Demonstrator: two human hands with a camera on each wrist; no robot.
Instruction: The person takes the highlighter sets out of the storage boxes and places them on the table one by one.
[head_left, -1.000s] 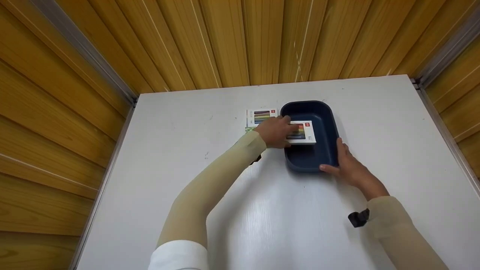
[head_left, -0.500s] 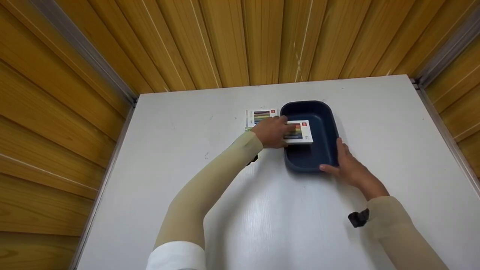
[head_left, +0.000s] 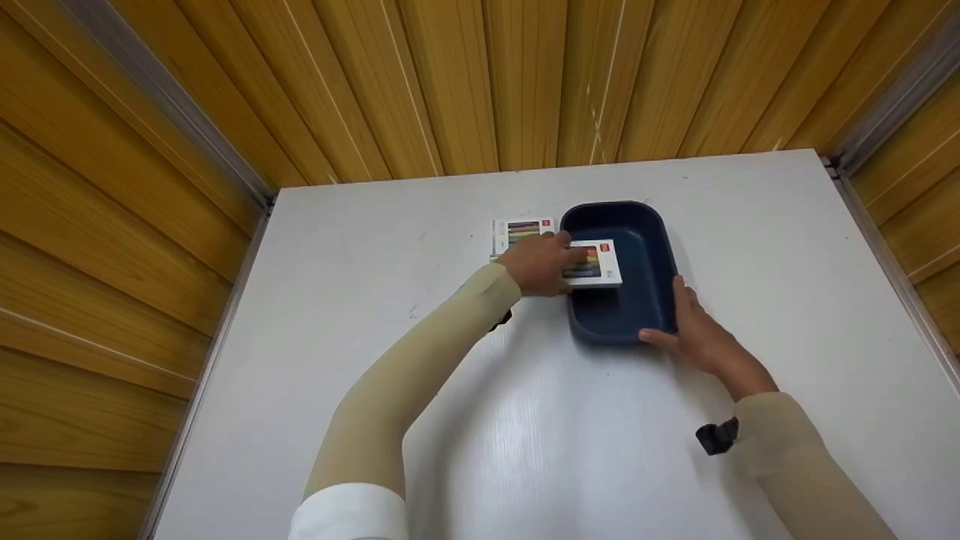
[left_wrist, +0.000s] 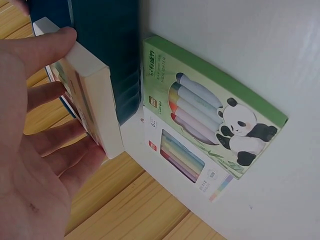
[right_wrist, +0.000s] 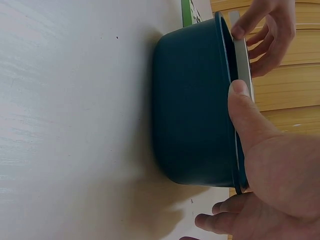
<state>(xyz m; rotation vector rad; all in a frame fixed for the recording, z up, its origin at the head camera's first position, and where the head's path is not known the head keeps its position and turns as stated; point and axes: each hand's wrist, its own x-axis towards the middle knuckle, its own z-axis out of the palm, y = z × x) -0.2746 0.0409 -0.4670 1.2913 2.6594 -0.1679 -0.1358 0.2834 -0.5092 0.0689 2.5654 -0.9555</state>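
Note:
My left hand (head_left: pixel 534 264) grips a white box (head_left: pixel 604 262) of coloured sticks, seen through its window. It holds the box across the left rim of a dark blue plastic bin (head_left: pixel 641 296). In the left wrist view, the thumb lies on one edge of the box (left_wrist: pixel 111 117) and the fingers on the opposite side. At the bin's near right corner, my right hand (head_left: pixel 699 336) has its thumb along the near rim and its fingers against the right wall. Part of the held box is hidden behind the left hand in the head view.
Left of the bin, a green box (left_wrist: pixel 200 110) with a panda picture and windowed coloured sticks lies on the white table (head_left: pixel 360 300), beside another white windowed box (left_wrist: pixel 182 155). Yellow wood-plank walls (head_left: pixel 450 82) surround the table.
My left hand has drawn slightly to the left with the white box, so less of the box reaches over the bin. The right hand and the bin have stayed in place.

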